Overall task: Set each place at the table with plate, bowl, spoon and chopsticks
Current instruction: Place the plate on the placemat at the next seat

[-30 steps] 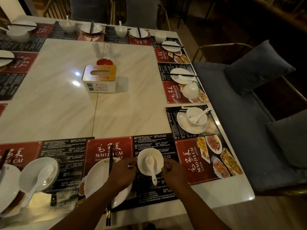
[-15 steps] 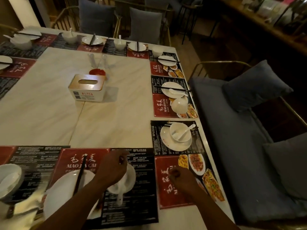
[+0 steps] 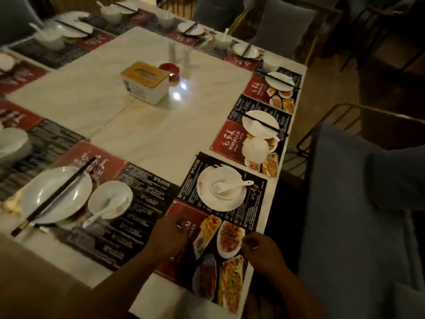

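The left hand (image 3: 167, 238) has come off the bowl (image 3: 110, 200) and swung right, joining the right hand (image 3: 259, 252) over the corner placemat (image 3: 207, 279) with the food photographs. That bowl now stands free on the worktop (image 3: 149, 125), with its spoon (image 3: 104, 210) inside and the handle hanging over the near rim. It is just beside the plate (image 3: 39, 187) that carries the chopsticks (image 3: 55, 195) across it.

Neither grip holds any crockery. Both hands have their fingers bent down at the mat, and I cannot tell whether they pinch its edge or only rest there.

Beyond them a second bowl (image 3: 224, 174) sits on its own plate (image 3: 207, 199) with a spoon in it.

This is glazed ware, which I'd judge to be hard, slick, fairly weighty and quick to chip. A bowl is best lifted by opposite sides of the rim and kept level, since the loose spoon will slide. The chopsticks look light and stiff and would likely roll, so take them as a pair near the middle.
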